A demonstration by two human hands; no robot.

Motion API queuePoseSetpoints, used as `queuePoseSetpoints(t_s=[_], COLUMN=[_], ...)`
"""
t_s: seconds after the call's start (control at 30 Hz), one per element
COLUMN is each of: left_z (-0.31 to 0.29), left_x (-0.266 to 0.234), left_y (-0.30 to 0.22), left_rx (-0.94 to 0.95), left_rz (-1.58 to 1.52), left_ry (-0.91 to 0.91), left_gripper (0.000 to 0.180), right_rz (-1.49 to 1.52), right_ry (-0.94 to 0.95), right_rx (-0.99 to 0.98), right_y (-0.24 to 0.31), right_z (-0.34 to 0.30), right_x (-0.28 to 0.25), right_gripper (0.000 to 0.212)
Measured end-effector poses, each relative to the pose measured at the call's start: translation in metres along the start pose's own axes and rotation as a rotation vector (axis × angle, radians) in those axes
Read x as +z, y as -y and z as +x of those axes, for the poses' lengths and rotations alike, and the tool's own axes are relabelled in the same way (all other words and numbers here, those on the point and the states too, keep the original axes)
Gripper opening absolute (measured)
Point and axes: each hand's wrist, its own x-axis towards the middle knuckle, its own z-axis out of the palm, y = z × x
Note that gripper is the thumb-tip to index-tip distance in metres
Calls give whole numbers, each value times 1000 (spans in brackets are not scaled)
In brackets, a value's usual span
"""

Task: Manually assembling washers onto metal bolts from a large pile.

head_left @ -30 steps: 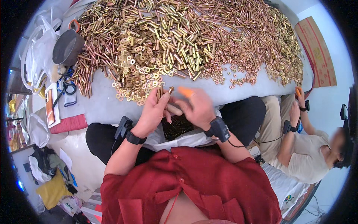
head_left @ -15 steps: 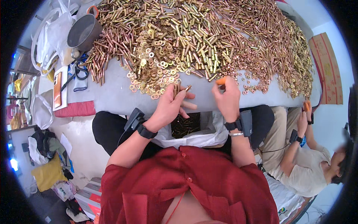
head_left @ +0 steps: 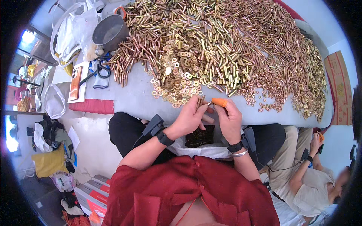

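My left hand is closed round a few slim brass-coloured bolts, their ends poking out past the fingers. Against the end of one bolt, my right hand is pinched closed, with an orange finger cover on one finger. Whatever small part sits in that pinch is hidden. A pale finger cover shows on my left hand. Both hands meet over the table's near edge, just in front of a heap of flat washers and small nuts. Below them, a white sack holds dark bolts.
Metal rods and sleeves cover the back of the grey-topped table. At its left are a grey pot, scissors, a phone and white plastic bags. To my right sits another person; a cardboard sheet stands beyond.
My right hand has come in from beside the nuts to meet the left hand at the bolt end. The whole view has shifted, so the table appears farther right and lower.
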Motion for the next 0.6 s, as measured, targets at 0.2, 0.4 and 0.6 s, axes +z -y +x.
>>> queuePoseSetpoints(t_s=[0.2, 0.4, 0.6], left_z=[0, -3, -3], left_x=[2, 0, 5], left_y=[3, -2, 10], left_rx=[-31, 29, 273], left_rz=[-21, -5, 229], left_ry=[0, 41, -47], left_gripper=[15, 13, 11], right_rz=[91, 69, 58], right_ry=[-63, 35, 180], right_rx=[47, 98, 138], right_y=[1, 8, 12], right_z=[-2, 5, 13], right_x=[3, -4, -20], right_gripper=[16, 18, 17])
